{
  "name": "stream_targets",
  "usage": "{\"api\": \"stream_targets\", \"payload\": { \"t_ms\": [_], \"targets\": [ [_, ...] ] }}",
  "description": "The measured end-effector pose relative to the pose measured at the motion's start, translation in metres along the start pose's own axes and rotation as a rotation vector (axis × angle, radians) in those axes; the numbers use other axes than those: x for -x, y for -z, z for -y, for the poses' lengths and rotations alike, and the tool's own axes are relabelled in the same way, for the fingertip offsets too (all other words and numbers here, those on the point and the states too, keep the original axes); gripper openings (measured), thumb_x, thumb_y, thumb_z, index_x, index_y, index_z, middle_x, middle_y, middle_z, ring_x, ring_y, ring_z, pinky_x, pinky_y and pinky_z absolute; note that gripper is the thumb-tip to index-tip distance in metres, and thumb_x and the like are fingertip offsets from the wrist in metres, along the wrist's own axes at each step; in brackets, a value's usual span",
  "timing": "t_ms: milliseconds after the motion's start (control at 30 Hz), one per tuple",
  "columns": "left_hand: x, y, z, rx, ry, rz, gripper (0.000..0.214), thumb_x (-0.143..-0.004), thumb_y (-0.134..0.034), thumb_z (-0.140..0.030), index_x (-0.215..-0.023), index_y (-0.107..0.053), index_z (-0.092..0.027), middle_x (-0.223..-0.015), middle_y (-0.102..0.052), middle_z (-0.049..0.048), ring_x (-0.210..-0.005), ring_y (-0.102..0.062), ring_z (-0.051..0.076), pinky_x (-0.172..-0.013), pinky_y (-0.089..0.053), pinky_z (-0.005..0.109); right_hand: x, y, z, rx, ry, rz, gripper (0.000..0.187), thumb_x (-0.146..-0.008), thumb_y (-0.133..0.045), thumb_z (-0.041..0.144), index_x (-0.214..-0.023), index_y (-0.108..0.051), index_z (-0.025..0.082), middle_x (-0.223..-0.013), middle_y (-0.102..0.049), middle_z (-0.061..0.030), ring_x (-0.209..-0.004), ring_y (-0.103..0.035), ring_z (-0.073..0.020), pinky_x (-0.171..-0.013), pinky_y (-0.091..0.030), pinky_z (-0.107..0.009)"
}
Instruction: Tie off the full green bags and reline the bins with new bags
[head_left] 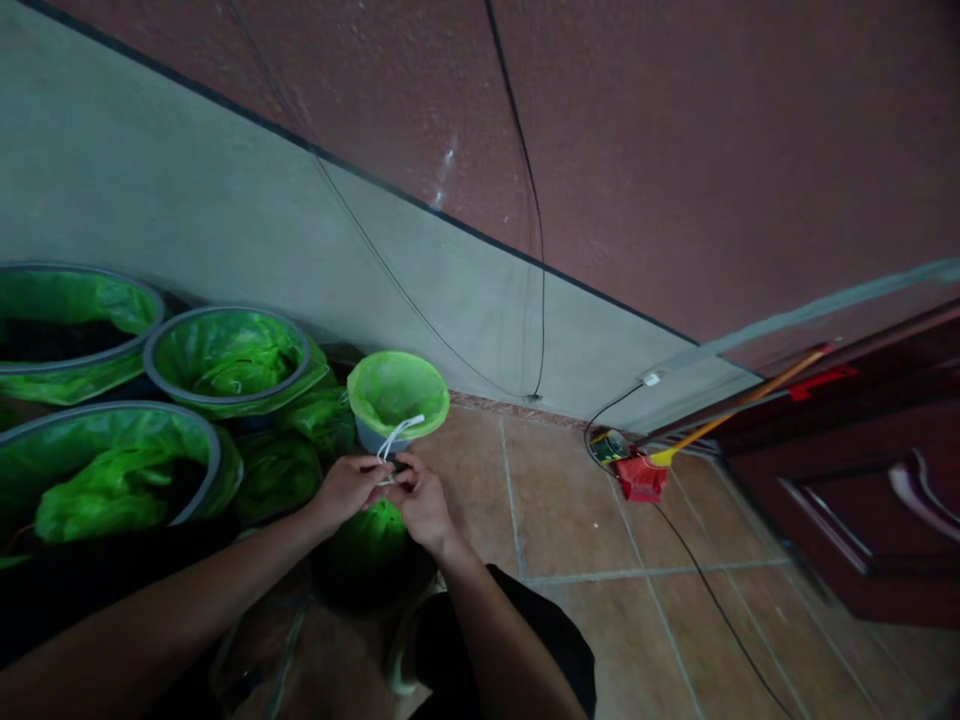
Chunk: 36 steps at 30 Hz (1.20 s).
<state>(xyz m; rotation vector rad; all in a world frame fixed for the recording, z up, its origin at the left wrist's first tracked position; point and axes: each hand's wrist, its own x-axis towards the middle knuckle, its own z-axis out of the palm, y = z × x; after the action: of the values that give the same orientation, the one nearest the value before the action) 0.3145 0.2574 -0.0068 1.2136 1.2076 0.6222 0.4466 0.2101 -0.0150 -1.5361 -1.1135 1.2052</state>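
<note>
My left hand (351, 494) and my right hand (421, 502) meet at the lower middle of the view, both closed in a pinch on a thin white cord (399, 432). A loop of it sticks up beyond my fingertips. Right below my hands is the gathered top of a green bag (379, 530), dark lower down; whether the cord goes round it is hidden by my fingers. Just past my hands stands a small bin (397, 385) with a light green liner.
Larger bins with green liners crowd the left: one at the front (214, 470), one by the wall (304, 350) and one at the far left (154, 320). To the right, a red dustpan (643, 478) lies on the tiled floor (570, 490) near a dark red door (855, 500). Black cables trail there.
</note>
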Motion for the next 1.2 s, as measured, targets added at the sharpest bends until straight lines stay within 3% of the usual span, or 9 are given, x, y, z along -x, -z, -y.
{"api": "stream_targets", "payload": {
  "t_ms": [100, 200, 300, 367, 533, 667, 867, 1000, 1200],
  "targets": [
    [-0.001, 0.000, 0.001, 0.152, 0.113, -0.029, 0.034, -0.064, -0.068, -0.048, -0.068, -0.066, -0.015, -0.044, -0.052, -0.0037, -0.041, -0.044, 0.009, -0.044, -0.032, 0.022, 0.007, -0.002, 0.005, 0.305, 0.123, -0.079, 0.042, -0.080, -0.062, 0.010, -0.121, -0.064, 0.019, -0.082, -0.069, 0.0005, -0.073, -0.064, -0.0159, -0.075, -0.050, -0.029],
    [0.000, 0.000, 0.001, 0.215, 0.188, -0.007, 0.032, -0.061, -0.070, -0.046, -0.063, -0.062, -0.015, -0.046, -0.052, -0.0040, -0.042, -0.043, 0.008, -0.047, -0.035, 0.022, 0.014, -0.004, 0.010, 0.494, 0.229, -0.089, 0.025, -0.085, -0.055, 0.008, -0.101, -0.071, 0.019, -0.091, -0.072, -0.0037, -0.085, -0.066, -0.0177, -0.083, -0.050, -0.030],
    [-0.001, 0.001, 0.000, 0.144, 0.178, 0.000, 0.030, -0.068, -0.064, -0.046, -0.062, -0.061, -0.016, -0.047, -0.052, -0.0029, -0.043, -0.044, 0.010, -0.048, -0.036, 0.024, 0.017, -0.006, 0.011, 0.602, 0.265, -0.063, 0.024, -0.090, -0.050, 0.009, -0.085, -0.072, 0.020, -0.091, -0.072, -0.0058, -0.091, -0.065, -0.0190, -0.089, -0.048, -0.032],
    [-0.004, 0.004, 0.000, 0.009, 0.109, -0.008, 0.033, -0.075, -0.057, -0.047, -0.061, -0.060, -0.018, -0.046, -0.052, -0.0020, -0.043, -0.046, 0.012, -0.048, -0.035, 0.025, 0.015, -0.006, 0.009, 0.605, 0.214, -0.055, 0.024, -0.089, -0.051, 0.009, -0.081, -0.071, 0.019, -0.090, -0.071, -0.0061, -0.089, -0.064, -0.0191, -0.089, -0.048, -0.033],
    [-0.014, 0.008, 0.003, -0.369, -0.138, -0.019, 0.026, -0.081, -0.052, -0.044, -0.071, -0.062, -0.022, -0.063, -0.066, 0.0020, -0.060, -0.062, 0.018, -0.059, -0.042, 0.028, 0.009, -0.005, 0.004, 0.191, -0.179, 0.087, 0.013, -0.081, -0.059, 0.011, -0.078, -0.069, 0.018, -0.076, -0.064, -0.0008, -0.069, -0.058, -0.0138, -0.069, -0.049, -0.027],
    [-0.020, 0.007, 0.009, -0.344, -0.145, 0.029, 0.016, -0.078, -0.050, -0.035, -0.082, -0.059, -0.023, -0.069, -0.067, 0.0007, -0.066, -0.064, 0.020, -0.065, -0.046, 0.029, 0.006, 0.003, 0.003, -0.173, -0.409, 0.153, 0.007, -0.069, -0.072, 0.016, -0.074, -0.067, 0.017, -0.071, -0.061, 0.0012, -0.063, -0.055, -0.0113, -0.057, -0.048, -0.023],
    [-0.017, 0.018, 0.003, -0.419, -0.215, 0.131, 0.009, -0.066, -0.056, -0.024, -0.070, -0.063, -0.021, -0.074, -0.069, 0.0008, -0.074, -0.065, 0.019, -0.073, -0.049, 0.029, 0.004, 0.011, 0.002, -0.337, -0.510, 0.021, 0.025, -0.061, -0.086, 0.026, -0.072, -0.067, 0.016, -0.063, -0.060, 0.0030, -0.057, -0.054, -0.0091, -0.054, -0.048, -0.021],
    [-0.007, 0.018, 0.003, -0.412, -0.241, 0.220, 0.015, -0.068, -0.062, -0.026, -0.079, -0.071, -0.022, -0.084, -0.075, 0.0029, -0.081, -0.069, 0.021, -0.077, -0.051, 0.029, 0.004, 0.013, 0.005, -0.390, -0.541, 0.035, 0.025, -0.061, -0.088, 0.027, -0.071, -0.068, 0.014, -0.061, -0.060, 0.0031, -0.056, -0.053, -0.0080, -0.054, -0.046, -0.020],
    [-0.002, 0.010, 0.012, -0.530, -0.306, 0.166, 0.010, -0.077, -0.059, -0.023, -0.075, -0.068, -0.021, -0.083, -0.076, 0.0047, -0.084, -0.068, 0.021, -0.080, -0.049, 0.029, 0.002, 0.011, -0.001, -0.389, -0.483, 0.072, 0.027, -0.062, -0.087, 0.030, -0.074, -0.069, 0.014, -0.064, -0.062, 0.0021, -0.057, -0.056, -0.0084, -0.057, -0.048, -0.021]
  ]
}}
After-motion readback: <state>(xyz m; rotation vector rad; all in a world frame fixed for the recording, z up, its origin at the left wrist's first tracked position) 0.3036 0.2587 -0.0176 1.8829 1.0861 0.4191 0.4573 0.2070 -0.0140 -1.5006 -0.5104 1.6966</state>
